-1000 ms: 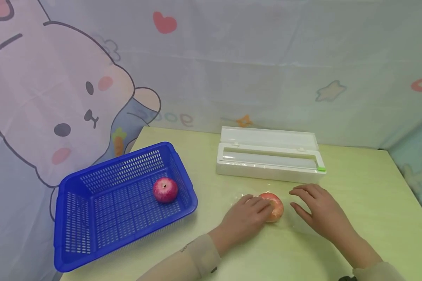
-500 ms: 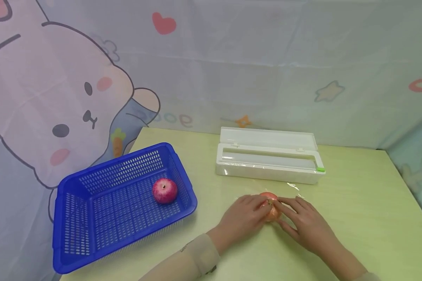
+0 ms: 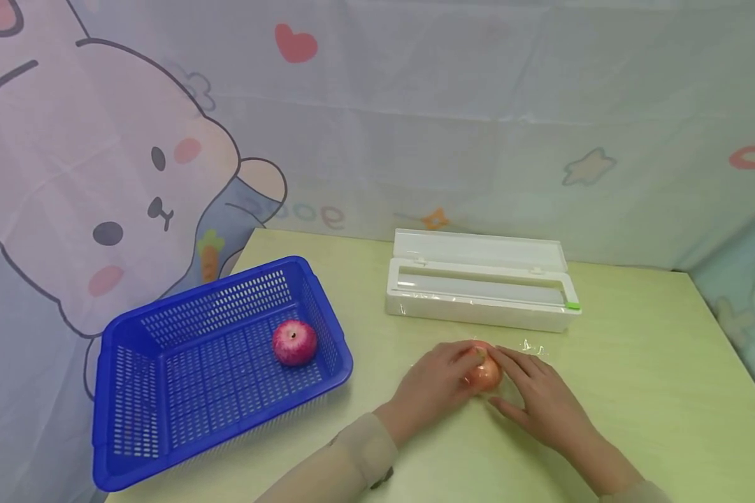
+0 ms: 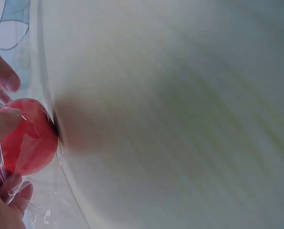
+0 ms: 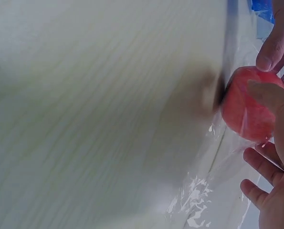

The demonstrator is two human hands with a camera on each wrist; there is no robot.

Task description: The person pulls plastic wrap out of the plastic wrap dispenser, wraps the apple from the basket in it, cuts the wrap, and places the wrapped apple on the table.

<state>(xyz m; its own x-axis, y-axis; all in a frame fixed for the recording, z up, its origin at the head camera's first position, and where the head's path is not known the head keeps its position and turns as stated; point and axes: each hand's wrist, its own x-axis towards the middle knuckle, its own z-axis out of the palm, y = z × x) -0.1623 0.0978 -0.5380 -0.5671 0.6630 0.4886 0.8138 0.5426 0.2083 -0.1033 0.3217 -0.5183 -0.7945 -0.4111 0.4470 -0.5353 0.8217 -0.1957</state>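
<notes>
A red apple (image 3: pixel 486 376) with clear cling film (image 5: pixel 194 200) over it sits on the table in front of the white box. My left hand (image 3: pixel 429 383) holds the apple from the left; its thumb (image 4: pixel 5 123) lies across the film-covered skin. On the other side, my right hand (image 3: pixel 544 402) has loosely extended fingers touching the upper right of the apple, the thumb lower and spread away. Loose film glints beyond the right fingertips in the head view. The apple's left side is hidden behind my left fingers.
A white cling film dispenser (image 3: pixel 478 312) with its lid raised stands behind the hands. At the left is a blue plastic basket (image 3: pixel 126 461) with another red apple (image 3: pixel 294 342) in it. A printed curtain (image 3: pixel 465 126) hangs behind the table (image 3: pixel 642 370).
My right hand has come in from the right to the apple, bringing film against it. My left hand has stayed at the apple, which has shifted slightly left.
</notes>
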